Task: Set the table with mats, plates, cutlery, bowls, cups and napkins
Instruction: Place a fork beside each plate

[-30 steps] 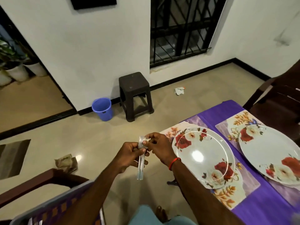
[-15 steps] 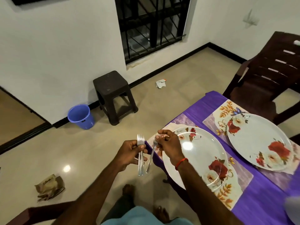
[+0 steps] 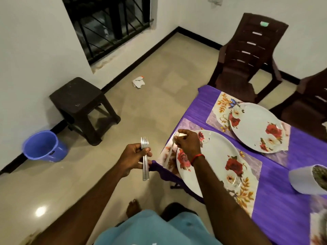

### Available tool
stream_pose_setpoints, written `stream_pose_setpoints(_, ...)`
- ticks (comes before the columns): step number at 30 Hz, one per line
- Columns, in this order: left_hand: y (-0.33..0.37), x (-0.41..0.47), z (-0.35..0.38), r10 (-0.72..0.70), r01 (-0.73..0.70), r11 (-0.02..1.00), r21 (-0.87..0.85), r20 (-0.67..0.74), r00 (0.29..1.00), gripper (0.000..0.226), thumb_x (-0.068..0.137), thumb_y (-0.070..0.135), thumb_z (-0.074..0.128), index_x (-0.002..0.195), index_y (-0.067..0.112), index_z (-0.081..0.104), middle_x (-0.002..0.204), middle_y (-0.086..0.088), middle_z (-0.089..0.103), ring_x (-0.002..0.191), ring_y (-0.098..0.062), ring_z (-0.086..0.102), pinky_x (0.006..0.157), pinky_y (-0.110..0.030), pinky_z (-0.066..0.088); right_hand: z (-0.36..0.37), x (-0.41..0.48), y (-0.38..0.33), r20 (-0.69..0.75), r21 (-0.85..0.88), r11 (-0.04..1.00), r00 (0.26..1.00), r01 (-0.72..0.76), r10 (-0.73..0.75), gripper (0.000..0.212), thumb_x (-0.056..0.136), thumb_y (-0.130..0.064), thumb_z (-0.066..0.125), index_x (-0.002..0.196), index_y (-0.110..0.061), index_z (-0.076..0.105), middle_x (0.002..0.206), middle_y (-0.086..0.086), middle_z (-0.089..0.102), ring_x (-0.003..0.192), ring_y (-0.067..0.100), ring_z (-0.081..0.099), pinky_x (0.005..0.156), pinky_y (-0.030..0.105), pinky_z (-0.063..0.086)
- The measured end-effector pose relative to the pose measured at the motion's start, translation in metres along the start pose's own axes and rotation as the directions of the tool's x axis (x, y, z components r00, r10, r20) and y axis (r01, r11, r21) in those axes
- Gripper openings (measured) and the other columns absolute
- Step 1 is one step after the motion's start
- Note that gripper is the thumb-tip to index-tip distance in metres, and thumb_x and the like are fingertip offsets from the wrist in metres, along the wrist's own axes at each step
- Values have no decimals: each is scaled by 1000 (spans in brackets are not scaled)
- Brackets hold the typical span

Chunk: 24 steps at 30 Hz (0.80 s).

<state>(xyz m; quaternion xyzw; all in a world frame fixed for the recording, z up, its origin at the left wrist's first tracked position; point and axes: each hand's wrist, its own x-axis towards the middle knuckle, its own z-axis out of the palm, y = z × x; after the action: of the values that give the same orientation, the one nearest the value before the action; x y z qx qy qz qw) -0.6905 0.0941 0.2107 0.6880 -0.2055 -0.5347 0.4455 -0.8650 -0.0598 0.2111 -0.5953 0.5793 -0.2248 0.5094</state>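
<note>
Single head view, wide-angle, steep downward, close over table (image 3: 276, 209) corner.

We see a dark stool (image 3: 77, 103) against the wall (image 3: 35, 50) below a barred window (image 3: 109, 23), a blue bucket (image 3: 43, 147) near it on the floor (image 3: 159, 68), a paper scrap (image 3: 138, 82) further off and a brown chair (image 3: 251, 55)
</note>
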Motion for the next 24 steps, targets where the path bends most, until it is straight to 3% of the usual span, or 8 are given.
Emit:
stream_pose_setpoints(6,9,23,-3,-32,34,999,-26,97,995,17,100,7,64,116,5,67,102,-18,75,80,-34,77,60,-34,61,2,7,4,-68,-72,996,997,-51,46,43,87,-6,77,127,-13,65,87,9,75,69,6,70,62,15,55)
stream_pose_setpoints(9,13,35,-2,-46,50,998,-32,125,991,16,100,6,63,116,4,66,102,-20,74,81,-34,77,60,-34,61,8,14,10,-43,-168,985,998,-44,37,43,88,-7,75,129,-16,63,91,6,75,76,7,70,70,14,56)
stream_pose_setpoints(16,24,59,-3,-62,60,998,21,148,987,17,101,10,63,116,5,66,103,-19,74,82,-33,77,62,-35,62,20,33,25,-34,-330,942,998,-55,47,43,89,-4,71,131,-10,63,99,11,75,73,6,63,59,1,43)
stream_pose_setpoints(18,29,64,-2,-65,59,997,44,150,987,17,101,11,63,116,5,66,104,-19,74,81,-32,77,62,-33,62,19,40,30,-26,-359,932,998,-59,53,43,87,-6,74,129,-9,65,96,10,76,76,9,66,64,3,44)
stream_pose_setpoints(21,36,74,2,-71,57,994,90,156,985,17,101,13,63,116,6,66,104,-19,74,81,-32,77,61,-30,60,16,49,34,27,-443,895,997,-47,66,39,84,-18,78,121,-14,70,100,7,76,92,20,71,86,27,55)
stream_pose_setpoints(24,40,81,8,-79,59,991,120,164,983,17,101,14,63,116,6,66,104,-19,74,83,-33,77,61,-31,61,12,52,35,70,-519,855,996,-7,51,31,87,-25,76,117,-17,71,103,4,74,93,21,69,85,28,51)
